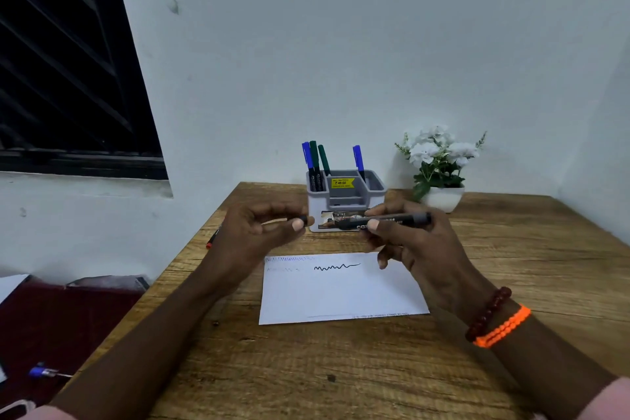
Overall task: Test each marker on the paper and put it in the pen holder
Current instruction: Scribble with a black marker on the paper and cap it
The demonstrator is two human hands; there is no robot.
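In the head view, a grey and white plastic pen holder (346, 201) with several compartments stands at the far edge of the brown wood-grain table (341, 368), close to the pale wall. Its left compartment holds three capped markers standing upright or slightly tilted: a blue marker (306, 155) at the far left, a dark green marker (314, 160) beside it, and a second dark green marker (324, 160) leaning to the right. The right compartment holds a single blue-capped marker (358, 160). A yellow price sticker (342, 183) sits on the middle section, and a printed label runs along the holder's lower front. Just to the right of the holder is a white pot of white artificial flowers (438, 167).

The black marker with white lettering on its barrel (385, 220) is held level above the table, in front of the pen holder and beyond the paper. The right hand (419, 245) pinches its barrel between thumb and fingers, with the remaining fingers curled beneath. The left hand (259, 232) pinches a small black marker cap (304, 221) between thumb and forefinger, just apart from the marker's left end; its other fingers are loosely bent.

A white sheet of paper (341, 297) lies flat on the table below the hands, bearing a bold black wavy scribble near its top and fainter scribbles at the top left corner. A red-tipped pen (213, 237) lies at the table's left edge, partly hidden by the left hand. The right wrist wears a dark red bead bracelet (488, 314) and an orange band (503, 327).
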